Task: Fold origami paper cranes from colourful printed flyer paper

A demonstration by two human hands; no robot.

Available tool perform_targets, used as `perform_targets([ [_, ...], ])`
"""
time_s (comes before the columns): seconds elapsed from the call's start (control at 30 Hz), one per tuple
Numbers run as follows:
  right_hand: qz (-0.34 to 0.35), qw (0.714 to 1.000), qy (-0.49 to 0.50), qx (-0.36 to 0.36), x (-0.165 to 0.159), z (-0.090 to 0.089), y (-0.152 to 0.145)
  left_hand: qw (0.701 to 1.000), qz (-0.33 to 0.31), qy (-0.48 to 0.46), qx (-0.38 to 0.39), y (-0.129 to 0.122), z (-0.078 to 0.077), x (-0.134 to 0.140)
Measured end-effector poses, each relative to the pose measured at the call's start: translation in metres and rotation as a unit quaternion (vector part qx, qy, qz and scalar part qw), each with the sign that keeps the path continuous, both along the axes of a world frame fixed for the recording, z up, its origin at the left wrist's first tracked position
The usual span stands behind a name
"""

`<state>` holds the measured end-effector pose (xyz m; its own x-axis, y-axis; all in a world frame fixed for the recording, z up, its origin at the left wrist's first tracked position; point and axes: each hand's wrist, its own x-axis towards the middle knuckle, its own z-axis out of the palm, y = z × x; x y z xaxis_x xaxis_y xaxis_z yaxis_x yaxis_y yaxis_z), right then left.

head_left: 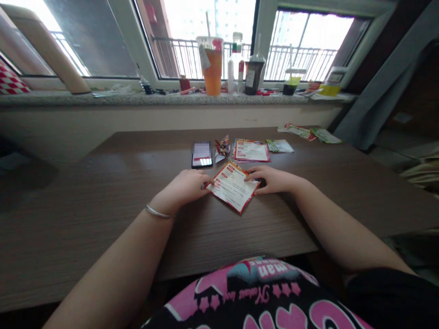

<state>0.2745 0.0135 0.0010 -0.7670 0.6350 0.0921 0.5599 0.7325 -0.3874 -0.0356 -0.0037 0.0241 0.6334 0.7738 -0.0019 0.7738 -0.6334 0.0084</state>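
Observation:
A printed paper sheet (233,189) with a red and orange border lies turned at an angle on the brown table. My left hand (192,186) grips its left corner between thumb and fingers. On the opposite corner, my right hand (270,179) has its fingers on top and the thumb at the edge. Just beyond the sheet stands a folded paper piece (222,148) in mixed colours. Behind my right hand is a stack of similar printed sheets (252,151). A phone (202,154) with a lit screen rests past my left hand.
Green-and-white packets (280,145) lie right of the stack, with more papers (302,132) at the table's far right. The stone windowsill (154,99) holds an orange drink cup (211,68), a dark drink cup (253,75), bottles and small items. A grey curtain (370,96) hangs at right.

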Motion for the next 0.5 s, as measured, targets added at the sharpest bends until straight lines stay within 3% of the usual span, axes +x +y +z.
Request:
perform_targets([
  [0.5,0.007,1.000,-0.003,0.006,0.0005,0.0004,0.0057,1.000,-0.013,0.002,-0.020,0.0018,-0.0042,-0.0030],
])
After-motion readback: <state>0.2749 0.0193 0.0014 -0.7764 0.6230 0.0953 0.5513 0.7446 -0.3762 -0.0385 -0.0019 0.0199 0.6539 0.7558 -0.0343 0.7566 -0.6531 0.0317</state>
